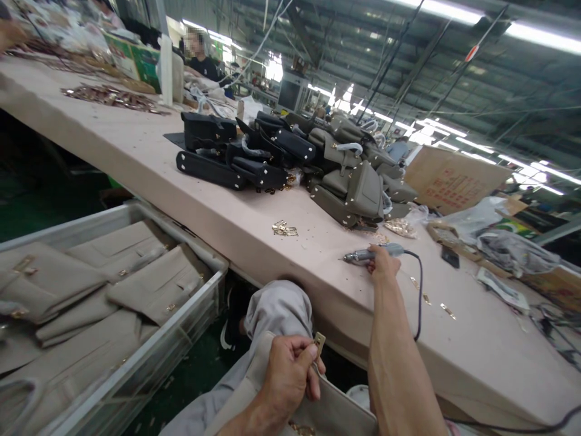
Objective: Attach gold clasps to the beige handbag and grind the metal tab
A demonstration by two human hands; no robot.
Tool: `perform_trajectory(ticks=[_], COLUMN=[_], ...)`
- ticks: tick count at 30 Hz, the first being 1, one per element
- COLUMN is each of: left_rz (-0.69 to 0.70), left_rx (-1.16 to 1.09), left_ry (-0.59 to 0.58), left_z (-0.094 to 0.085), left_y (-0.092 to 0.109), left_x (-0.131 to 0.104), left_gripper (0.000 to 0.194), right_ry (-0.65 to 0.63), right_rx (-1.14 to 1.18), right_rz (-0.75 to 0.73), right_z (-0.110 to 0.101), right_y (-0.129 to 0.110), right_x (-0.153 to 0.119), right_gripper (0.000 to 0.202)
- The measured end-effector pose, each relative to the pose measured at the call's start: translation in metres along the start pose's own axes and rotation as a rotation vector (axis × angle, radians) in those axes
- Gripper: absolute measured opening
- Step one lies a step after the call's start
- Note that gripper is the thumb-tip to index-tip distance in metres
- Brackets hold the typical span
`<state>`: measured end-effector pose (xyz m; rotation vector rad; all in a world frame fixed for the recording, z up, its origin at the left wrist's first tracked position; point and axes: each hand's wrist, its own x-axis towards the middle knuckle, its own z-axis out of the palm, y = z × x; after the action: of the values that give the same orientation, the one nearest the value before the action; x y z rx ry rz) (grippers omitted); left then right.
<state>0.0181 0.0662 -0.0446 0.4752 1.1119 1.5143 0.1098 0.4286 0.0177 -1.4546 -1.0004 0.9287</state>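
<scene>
Hands were both closed on something. The left hand [288,369] pinched a small gold-coloured plate [319,343] at the edge of a beige bag [342,409] lying across the person's lap. The right hand [384,265], arm stretched forward, gripped a slim grey power tool [358,257] over the bench [258,245], its tip toward the left and its cord [421,290] curving down behind it; whether the tool touched the surface could not be told. To the left of the tool lay a small pile of gold-coloured fittings [284,229]. Beyond it stood heaped black bags [211,171] and, just beside them, grey bags [365,191]. At the left, a pale crate [218,274] held flat beige bags [147,284] with gold-coloured fittings.
</scene>
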Motion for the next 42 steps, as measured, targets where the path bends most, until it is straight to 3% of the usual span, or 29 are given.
perform_trajectory(ticks=[8, 11, 13, 19, 25, 36, 42], left_rz=[-0.008, 0.001, 0.003, -0.002, 0.012, -0.019, -0.037], left_rx=[-0.044, -0.052, -0.045, -0.039, -0.070, -0.034, -0.016], left_ry=[-0.006, -0.009, -0.016, -0.029, -0.085, -0.004, -0.006], left_z=[-0.001, -0.002, -0.002, -0.006, -0.013, -0.012, -0.010], left_y=[-0.001, -0.002, -0.003, -0.006, -0.010, -0.021, -0.015], left_x=[0.004, 0.004, 0.003, 0.003, 0.013, 0.025, 0.025], left_gripper=[0.050, 0.051, 0.050, 0.054, 0.061, 0.071, 0.069], right_ry=[-0.218, -0.361, -0.371, -0.299, -0.267, -0.152, -0.134], right_rx=[0.521, 0.782, 0.906, 0.970, 1.009, 0.931, 0.918], right_rz=[0.051, 0.165, 0.199, 0.169, 0.125, 0.080, 0.077], right_z=[0.018, 0.021, 0.025, 0.057, 0.090, 0.098, 0.100], right_y=[-0.005, -0.005, -0.007, -0.012, -0.010, -0.006, -0.007], right_x=[-0.016, -0.011, -0.002, 0.034, 0.043, 0.052, 0.049], right_gripper=[0.020, 0.004, 0.005, 0.019, 0.020, 0.026, 0.026])
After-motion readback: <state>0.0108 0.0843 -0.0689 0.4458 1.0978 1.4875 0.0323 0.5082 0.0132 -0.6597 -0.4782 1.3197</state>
